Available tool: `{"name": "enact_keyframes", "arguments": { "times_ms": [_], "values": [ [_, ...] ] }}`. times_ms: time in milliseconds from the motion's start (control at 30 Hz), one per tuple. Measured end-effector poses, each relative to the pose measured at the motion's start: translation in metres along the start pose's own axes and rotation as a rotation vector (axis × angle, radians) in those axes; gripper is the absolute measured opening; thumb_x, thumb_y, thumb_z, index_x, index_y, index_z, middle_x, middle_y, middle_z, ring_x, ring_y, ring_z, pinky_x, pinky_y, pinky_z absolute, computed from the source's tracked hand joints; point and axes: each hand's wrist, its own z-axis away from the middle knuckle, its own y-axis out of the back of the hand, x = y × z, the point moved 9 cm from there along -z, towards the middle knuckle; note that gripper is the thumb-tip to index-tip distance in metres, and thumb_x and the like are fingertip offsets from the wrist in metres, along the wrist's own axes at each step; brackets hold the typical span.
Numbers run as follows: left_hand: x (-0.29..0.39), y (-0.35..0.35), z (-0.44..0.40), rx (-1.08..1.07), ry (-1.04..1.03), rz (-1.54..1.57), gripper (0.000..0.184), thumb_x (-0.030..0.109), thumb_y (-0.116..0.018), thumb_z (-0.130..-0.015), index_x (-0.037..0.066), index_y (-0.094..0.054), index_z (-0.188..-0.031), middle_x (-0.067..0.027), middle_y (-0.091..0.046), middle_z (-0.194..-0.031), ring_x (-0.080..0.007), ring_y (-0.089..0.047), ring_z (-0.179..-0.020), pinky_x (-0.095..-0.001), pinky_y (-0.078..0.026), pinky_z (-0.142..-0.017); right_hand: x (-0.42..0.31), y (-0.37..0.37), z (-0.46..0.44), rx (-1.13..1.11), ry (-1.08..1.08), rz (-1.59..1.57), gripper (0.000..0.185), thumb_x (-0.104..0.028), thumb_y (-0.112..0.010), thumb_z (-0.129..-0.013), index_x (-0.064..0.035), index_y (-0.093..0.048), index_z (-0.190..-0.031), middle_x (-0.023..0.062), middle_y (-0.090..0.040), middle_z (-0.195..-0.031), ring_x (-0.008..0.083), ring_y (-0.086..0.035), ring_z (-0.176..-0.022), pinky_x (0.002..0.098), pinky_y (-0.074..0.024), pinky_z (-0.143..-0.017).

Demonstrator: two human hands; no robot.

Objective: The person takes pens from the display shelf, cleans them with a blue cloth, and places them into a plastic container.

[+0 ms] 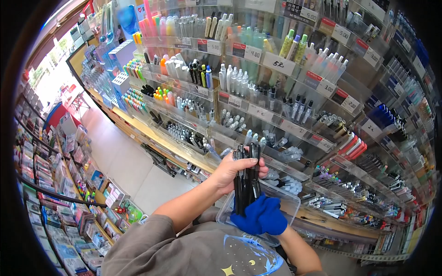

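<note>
My left hand is closed round a bunch of black pens, its thumb across their upper part. The pens stand roughly upright in front of my chest. A bright blue cloth covers my right hand, whose fingers are hidden, and it presses against the lower ends of the pens. Below and behind both hands is a clear plastic bin.
A tiered clear acrylic rack of pens and markers with price tags rises in front of me. Red markers sit to the right. On the left, a tiled aisle separates it from another goods shelf.
</note>
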Motion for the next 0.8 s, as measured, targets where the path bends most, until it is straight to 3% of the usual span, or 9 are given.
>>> {"name": "enact_keyframes", "arguments": {
  "times_ms": [33,100,167,233,333,367,500,667,800],
  "values": [
    [0.001,0.003,0.001,0.009,0.004,0.011,0.019,0.007,-0.062,-0.08,-0.002,-0.054,-0.095,-0.0129,-0.062,-0.089,-0.0263,-0.063,-0.088,-0.0376,-0.053,-0.08,0.004,-0.012,0.0,-0.194,-0.058,-0.164,0.043,-0.049,-0.054,-0.078,-0.0113,-0.056,-0.058,0.0108,-0.042,-0.048,0.0272,-0.05,-0.051,0.0396,-0.0346,-0.044],
    [0.007,0.004,0.002,0.007,-0.026,0.014,0.017,0.009,-0.061,-0.081,-0.003,-0.057,-0.092,-0.0142,-0.062,-0.091,-0.0279,-0.062,-0.092,-0.0387,-0.052,-0.083,0.021,-0.047,0.013,-0.107,-0.006,-0.434,0.039,-0.045,-0.057,-0.077,-0.0066,-0.056,-0.07,0.0104,-0.048,-0.059,0.0247,-0.051,-0.055,0.0389,-0.0371,-0.047],
    [0.011,-0.003,0.002,-0.042,-0.035,0.046,0.015,0.008,-0.061,-0.08,-0.003,-0.059,-0.09,-0.0147,-0.063,-0.092,-0.0282,-0.062,-0.093,-0.0383,-0.052,-0.084,0.025,-0.038,0.017,0.054,0.036,-0.235,0.037,-0.043,-0.06,-0.074,-0.0062,-0.057,-0.076,0.0084,-0.052,-0.064,0.023,-0.051,-0.059,0.0375,-0.0378,-0.051],
    [0.011,-0.009,0.002,-0.092,-0.019,0.062,0.013,0.008,-0.062,-0.079,-0.003,-0.061,-0.086,-0.0146,-0.063,-0.093,-0.0293,-0.059,-0.101,-0.0391,-0.049,-0.089,0.011,0.011,0.014,0.279,0.055,0.434,0.034,-0.042,-0.065,-0.068,-0.0102,-0.057,-0.075,0.0048,-0.052,-0.066,0.022,-0.051,-0.063,0.0353,-0.037,-0.055],
    [-0.006,-0.011,0.002,-0.111,0.045,0.023,0.016,0.007,-0.061,-0.078,-0.002,-0.057,-0.091,-0.0107,-0.061,-0.089,-0.0345,-0.049,-0.115,-0.0454,-0.04,-0.097,0.031,-0.007,0.003,0.136,0.075,-0.026,0.046,-0.047,-0.065,-0.065,-0.0032,-0.057,-0.079,0.0111,-0.053,-0.073,0.0242,-0.049,-0.062,0.0352,-0.034,-0.054],
    [-0.012,-0.016,0.004,-0.147,0.088,0.007,0.017,0.008,-0.061,-0.078,-0.002,-0.057,-0.091,-0.0102,-0.061,-0.09,-0.0328,-0.047,-0.118,-0.0434,-0.039,-0.097,0.035,-0.012,0.0,0.088,0.081,-0.18,0.05,-0.048,-0.065,-0.065,-0.0009,-0.057,-0.081,0.0132,-0.053,-0.076,0.025,-0.049,-0.061,0.0352,-0.0331,-0.053],
    [-0.019,-0.025,0.006,-0.163,0.051,-0.013,0.017,0.01,-0.061,-0.078,-0.001,-0.057,-0.09,-0.0104,-0.061,-0.092,-0.0296,-0.052,-0.112,-0.0406,-0.042,-0.092,0.029,0.013,-0.006,0.254,0.033,-0.084,0.039,-0.046,-0.06,-0.073,-0.0103,-0.059,-0.091,0.0114,-0.055,-0.091,0.0243,-0.052,-0.076,0.0362,-0.0356,-0.059],
    [0.011,-0.012,0.004,-0.057,-0.107,-0.026,0.013,0.009,-0.06,-0.08,0.001,-0.056,-0.089,-0.0084,-0.061,-0.089,-0.0243,-0.056,-0.105,-0.0347,-0.046,-0.087,0.029,-0.032,0.0,0.128,-0.028,-0.299,0.026,-0.037,-0.063,-0.069,-0.015,-0.06,-0.081,0.0095,-0.056,-0.073,0.0275,-0.052,-0.063,0.0381,-0.0355,-0.05],
    [0.038,-0.008,0.008,0.008,-0.201,0.005,0.014,0.009,-0.06,-0.08,0.001,-0.054,-0.09,-0.0074,-0.06,-0.088,-0.0231,-0.057,-0.103,-0.0332,-0.045,-0.087,0.024,-0.008,-0.007,0.057,-0.091,-0.382,0.021,-0.034,-0.064,-0.068,-0.0154,-0.058,-0.077,0.0094,-0.055,-0.07,0.0283,-0.052,-0.06,0.0383,-0.0348,-0.044]
  ]
}}
